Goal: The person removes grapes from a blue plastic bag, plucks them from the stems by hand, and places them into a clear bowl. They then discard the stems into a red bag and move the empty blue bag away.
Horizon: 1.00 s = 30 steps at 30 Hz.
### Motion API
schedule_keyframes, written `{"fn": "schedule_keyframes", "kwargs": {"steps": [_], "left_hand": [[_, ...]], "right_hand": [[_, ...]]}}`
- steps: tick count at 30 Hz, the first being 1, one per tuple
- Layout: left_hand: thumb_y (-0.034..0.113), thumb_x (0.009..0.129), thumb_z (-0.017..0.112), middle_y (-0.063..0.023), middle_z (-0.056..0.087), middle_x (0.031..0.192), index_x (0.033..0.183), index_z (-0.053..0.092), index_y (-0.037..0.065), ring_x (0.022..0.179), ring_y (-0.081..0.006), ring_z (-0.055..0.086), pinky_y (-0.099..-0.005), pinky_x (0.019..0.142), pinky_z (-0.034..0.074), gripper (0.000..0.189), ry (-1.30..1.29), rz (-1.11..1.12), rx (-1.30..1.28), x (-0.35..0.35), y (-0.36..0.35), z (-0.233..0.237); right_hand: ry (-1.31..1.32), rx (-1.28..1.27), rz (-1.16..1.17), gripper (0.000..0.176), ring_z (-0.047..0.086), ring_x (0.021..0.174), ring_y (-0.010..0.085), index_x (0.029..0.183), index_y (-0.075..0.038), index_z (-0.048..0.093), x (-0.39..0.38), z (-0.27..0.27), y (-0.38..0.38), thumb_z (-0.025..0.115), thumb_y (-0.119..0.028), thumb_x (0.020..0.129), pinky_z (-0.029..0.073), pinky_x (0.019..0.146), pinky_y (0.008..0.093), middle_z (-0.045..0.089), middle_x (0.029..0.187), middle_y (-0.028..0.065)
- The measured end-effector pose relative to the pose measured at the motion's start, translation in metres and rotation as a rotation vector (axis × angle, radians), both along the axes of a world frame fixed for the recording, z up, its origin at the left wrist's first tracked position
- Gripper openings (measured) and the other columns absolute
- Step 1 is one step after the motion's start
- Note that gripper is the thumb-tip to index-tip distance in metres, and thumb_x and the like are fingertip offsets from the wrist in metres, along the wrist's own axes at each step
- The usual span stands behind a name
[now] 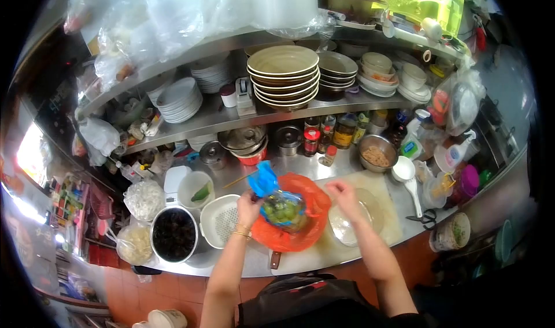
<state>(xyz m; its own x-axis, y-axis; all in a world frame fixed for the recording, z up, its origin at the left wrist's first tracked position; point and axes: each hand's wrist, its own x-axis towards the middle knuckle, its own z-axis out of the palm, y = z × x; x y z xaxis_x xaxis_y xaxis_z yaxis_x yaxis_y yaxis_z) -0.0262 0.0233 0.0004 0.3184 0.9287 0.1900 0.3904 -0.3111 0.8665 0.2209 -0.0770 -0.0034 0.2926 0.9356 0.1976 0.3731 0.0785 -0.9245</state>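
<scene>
My left hand (250,208) is closed on a plastic bag with a blue top (263,180), gripping its side. Through the clear part show round green pieces (283,211), whose kind I cannot make out. The bag rests over a spread orange-red plastic bag (295,241) on the counter. To the right, my right hand (342,195) hovers past the orange bag's edge, fingers loosely curled and apart, with nothing visible in them. Below that hand lies a clear glass plate (345,227) on a pale cutting board (388,206). A brown knife handle (276,260) sticks out under the orange bag.
On the left stand a white perforated basket (219,221), a pot of dark food (173,234) and a container with a green vegetable (196,189). A metal bowl (377,153), white ladle (411,189) and scissors (426,218) lie right. A shelf holds stacked bowls (283,62).
</scene>
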Motion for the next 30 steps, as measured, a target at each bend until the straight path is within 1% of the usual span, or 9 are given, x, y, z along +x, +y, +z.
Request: {"fn": "schedule_keyframes", "kwargs": {"steps": [5,8,12,14,19,23,26,29,30], "left_hand": [[0.009,0.072,0.065,-0.0148,0.063,0.079,0.087,0.059,-0.006,0.073,-0.0208,0.060,-0.0317,0.067,0.046,0.022,-0.312,-0.176,-0.284,0.028,0.009,-0.020],[0.010,0.075,0.065,-0.0052,0.060,0.075,0.086,0.056,-0.002,0.067,-0.0106,0.053,-0.0263,0.062,0.043,0.019,-0.376,-0.240,-0.282,0.044,0.006,-0.018],[0.004,0.076,0.064,-0.0007,0.056,0.078,0.081,0.054,0.002,0.070,-0.0075,0.050,-0.0224,0.065,0.041,0.011,-0.682,-0.046,-0.339,0.037,0.006,-0.016],[-0.002,0.077,0.059,-0.0008,0.056,0.082,0.087,0.053,0.001,0.073,-0.0086,0.051,-0.0223,0.067,0.041,0.012,-0.881,0.057,-0.415,0.031,0.008,-0.011],[-0.002,0.073,0.058,-0.0032,0.057,0.088,0.097,0.052,-0.001,0.079,-0.0105,0.053,-0.0238,0.073,0.043,0.024,-0.792,0.023,-0.419,0.009,0.009,-0.013],[0.004,0.071,0.061,-0.0057,0.058,0.093,0.102,0.051,-0.001,0.084,-0.0127,0.055,-0.0267,0.075,0.044,0.033,-0.959,-0.012,-0.565,-0.011,-0.011,0.021],[0.009,0.071,0.063,-0.0066,0.061,0.084,0.109,0.052,0.004,0.075,-0.0159,0.059,-0.0284,0.069,0.047,0.039,-0.411,-0.180,-0.064,-0.016,-0.032,0.083],[0.012,0.072,0.063,-0.0081,0.061,0.072,0.107,0.056,0.010,0.065,-0.0194,0.060,-0.0291,0.063,0.047,0.036,0.473,-0.442,0.058,-0.025,-0.052,0.112],[0.013,0.073,0.064,-0.0109,0.060,0.068,0.099,0.062,0.011,0.060,-0.0232,0.060,-0.0296,0.059,0.047,0.026,0.442,-0.454,0.220,-0.030,-0.055,0.091]], "right_hand": [[-0.416,0.153,-0.020,0.019,0.058,0.079,0.0140,0.090,0.000,0.062,-0.030,0.027,0.013,0.063,-0.014,0.077,0.045,0.072,0.0267,0.062,0.085,0.0073],[-0.016,-0.012,-0.002,0.022,0.058,0.073,0.0135,0.086,0.001,0.062,-0.044,0.029,0.027,0.065,-0.017,0.076,0.046,0.067,0.0263,0.062,0.078,0.0055],[0.061,-0.174,-0.092,0.019,0.051,0.056,0.0099,0.078,0.000,0.063,-0.004,0.041,0.038,0.064,-0.019,0.078,0.042,0.055,0.0275,0.059,0.061,0.0049],[0.171,-0.093,-0.055,0.017,0.050,0.057,0.0075,0.077,0.000,0.064,0.011,0.042,0.037,0.062,-0.017,0.079,0.040,0.054,0.0252,0.059,0.061,0.0016],[0.528,-0.099,0.072,0.014,0.052,0.064,0.0074,0.089,0.000,0.061,0.002,0.043,0.026,0.059,-0.011,0.081,0.044,0.061,0.0234,0.060,0.075,0.0001],[0.451,-0.148,0.156,0.017,0.054,0.070,0.0091,0.094,0.001,0.057,-0.003,0.048,0.017,0.059,-0.003,0.078,0.045,0.066,0.0234,0.060,0.081,0.0020],[0.449,-0.243,0.264,0.019,0.055,0.071,0.0092,0.093,0.001,0.057,-0.012,0.060,0.006,0.060,0.003,0.074,0.045,0.067,0.0235,0.060,0.081,0.0024],[0.437,-0.255,0.359,0.020,0.055,0.070,0.0088,0.090,0.000,0.058,-0.015,0.051,0.000,0.060,0.006,0.071,0.045,0.066,0.0240,0.060,0.079,0.0017],[0.418,-0.252,0.370,0.019,0.055,0.070,0.0089,0.088,0.000,0.059,-0.016,0.050,-0.004,0.060,0.006,0.070,0.045,0.065,0.0243,0.060,0.078,0.0010]]}}
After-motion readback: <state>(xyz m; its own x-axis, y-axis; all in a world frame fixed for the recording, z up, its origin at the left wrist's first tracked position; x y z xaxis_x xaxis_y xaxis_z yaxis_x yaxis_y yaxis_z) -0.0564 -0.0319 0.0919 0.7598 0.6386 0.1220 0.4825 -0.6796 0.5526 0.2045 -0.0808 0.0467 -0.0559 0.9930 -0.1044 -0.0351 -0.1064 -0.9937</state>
